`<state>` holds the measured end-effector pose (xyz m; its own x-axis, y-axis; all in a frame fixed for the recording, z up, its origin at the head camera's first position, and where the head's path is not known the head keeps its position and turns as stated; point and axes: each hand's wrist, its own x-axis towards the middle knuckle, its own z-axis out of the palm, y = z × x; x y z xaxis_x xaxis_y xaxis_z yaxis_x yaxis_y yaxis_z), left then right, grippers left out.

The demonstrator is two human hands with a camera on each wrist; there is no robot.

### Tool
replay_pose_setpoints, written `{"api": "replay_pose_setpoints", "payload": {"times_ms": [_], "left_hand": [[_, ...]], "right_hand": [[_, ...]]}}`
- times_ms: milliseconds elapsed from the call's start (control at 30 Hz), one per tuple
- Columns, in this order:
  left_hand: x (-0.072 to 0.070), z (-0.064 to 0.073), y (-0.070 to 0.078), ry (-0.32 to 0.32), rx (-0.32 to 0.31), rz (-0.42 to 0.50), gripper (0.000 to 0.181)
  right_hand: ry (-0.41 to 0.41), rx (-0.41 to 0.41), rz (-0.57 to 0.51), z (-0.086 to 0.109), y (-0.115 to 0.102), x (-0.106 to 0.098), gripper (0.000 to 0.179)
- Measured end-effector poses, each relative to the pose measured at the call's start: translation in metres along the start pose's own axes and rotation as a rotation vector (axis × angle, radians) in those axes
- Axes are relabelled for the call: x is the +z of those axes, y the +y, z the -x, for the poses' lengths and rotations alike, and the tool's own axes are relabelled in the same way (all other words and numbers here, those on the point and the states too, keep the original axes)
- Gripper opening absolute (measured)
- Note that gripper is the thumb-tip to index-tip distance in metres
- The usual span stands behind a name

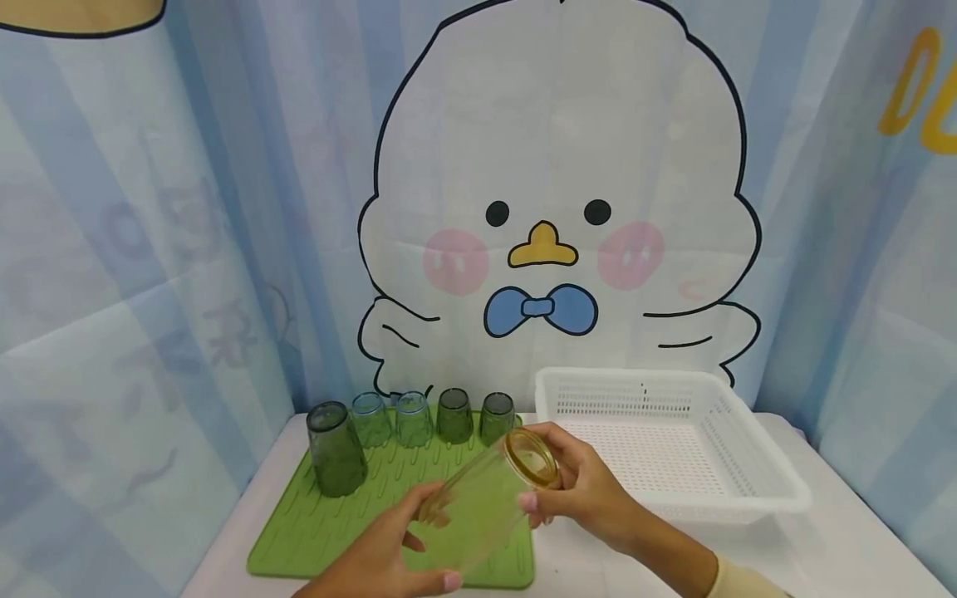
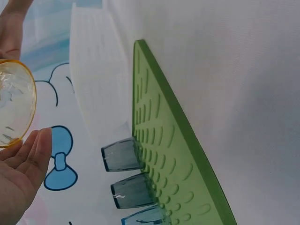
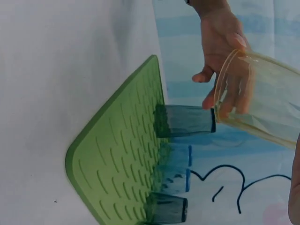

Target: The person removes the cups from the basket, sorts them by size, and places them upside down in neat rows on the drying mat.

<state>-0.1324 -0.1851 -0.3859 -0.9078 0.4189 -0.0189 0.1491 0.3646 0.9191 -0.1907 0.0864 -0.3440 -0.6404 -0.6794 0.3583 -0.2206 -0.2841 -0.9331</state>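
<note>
A clear, yellow-tinted drinking glass (image 1: 482, 511) is held tilted above the green ridged drying mat (image 1: 299, 531). Thumb and fingers of my right hand (image 1: 598, 498) grip it near its upper right end, where a thick amber ring shows. My left hand (image 1: 374, 552) spreads around the lower left end, its fingers fairly straight and some of them seen through the glass. In the left wrist view its fingertips lie close to the amber rim (image 2: 33, 101); whether they press on it I cannot tell.
A tall dark green glass (image 1: 338, 453) stands on the mat's left side. Two bluish small glasses (image 1: 414, 421) and two dark small glasses (image 1: 454, 417) line its back edge. A white perforated basket (image 1: 748, 498) stands at the right, before a curtain (image 1: 553, 141) with a printed bird.
</note>
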Motion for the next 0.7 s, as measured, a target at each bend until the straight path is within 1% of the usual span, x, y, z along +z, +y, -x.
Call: {"api": "replay_pose_setpoints", "payload": {"times_ms": [100,233,400,467,533,700], "left_hand": [[-0.002,0.0,-0.005,-0.006,-0.01,0.006,0.072],[-0.004,0.002,-0.012,-0.016,-0.04,0.011,0.07],[-0.012,0.012,-0.024,-0.027,-0.05,0.008,0.071],[-0.019,0.017,-0.03,-0.026,-0.055,-0.011,0.069],[-0.027,0.021,-0.038,-0.017,-0.055,-0.054,0.064],[-0.055,0.03,-0.065,-0.004,-0.078,-0.112,0.05]], "right_hand": [[0.013,0.004,0.01,-0.004,0.003,0.004,0.058],[0.03,0.035,0.026,-0.008,0.005,0.009,0.058],[0.039,0.076,0.05,-0.01,0.007,0.012,0.057],[0.042,0.082,0.062,-0.011,0.008,0.012,0.057],[0.044,0.08,0.074,-0.013,0.009,0.012,0.057],[0.048,0.074,0.089,-0.017,0.014,0.01,0.058]]}}
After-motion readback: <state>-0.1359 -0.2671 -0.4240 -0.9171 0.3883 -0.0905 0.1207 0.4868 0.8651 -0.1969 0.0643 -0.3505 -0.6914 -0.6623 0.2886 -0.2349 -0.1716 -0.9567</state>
